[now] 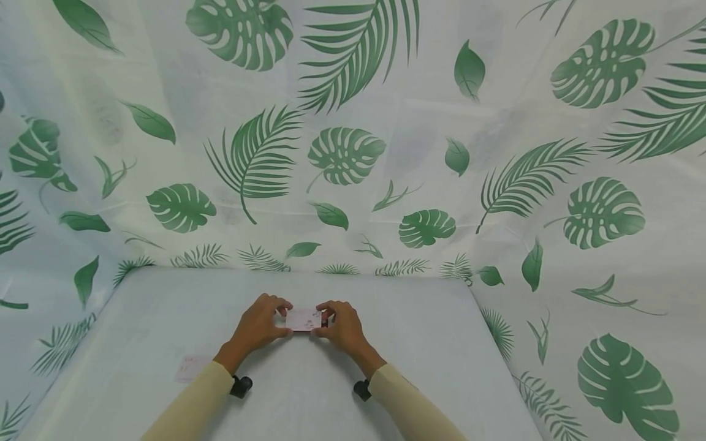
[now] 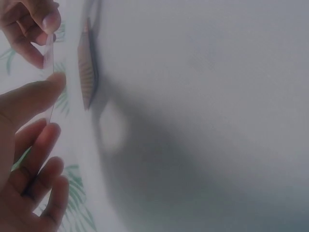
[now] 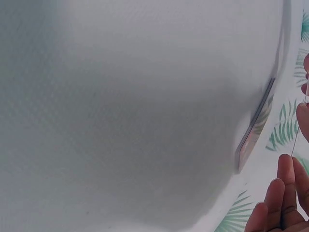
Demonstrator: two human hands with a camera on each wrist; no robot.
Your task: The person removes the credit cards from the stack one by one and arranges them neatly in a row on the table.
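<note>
A thin, pale pink card-sized sheet (image 1: 303, 319), printed with small marks, is held up above the far part of the table. My left hand (image 1: 258, 323) pinches its left end between thumb and fingers, and my right hand (image 1: 344, 327) pinches the right end. Seen edge-on in the left wrist view, the sheet (image 2: 48, 57) looks very thin. Beneath it, a flat thing with a shiny face (image 3: 256, 130) lies on the table; its kind cannot be told. In the left wrist view that flat thing (image 2: 86, 70) shows a striped, brownish face.
Another pink sheet (image 1: 192, 368) lies on the white table (image 1: 309, 392) at the left, partly behind my left forearm. White cloth walls (image 1: 397, 153) with green leaf prints enclose the table at the back and sides. Dark bands (image 1: 241, 386) sit on both wrists.
</note>
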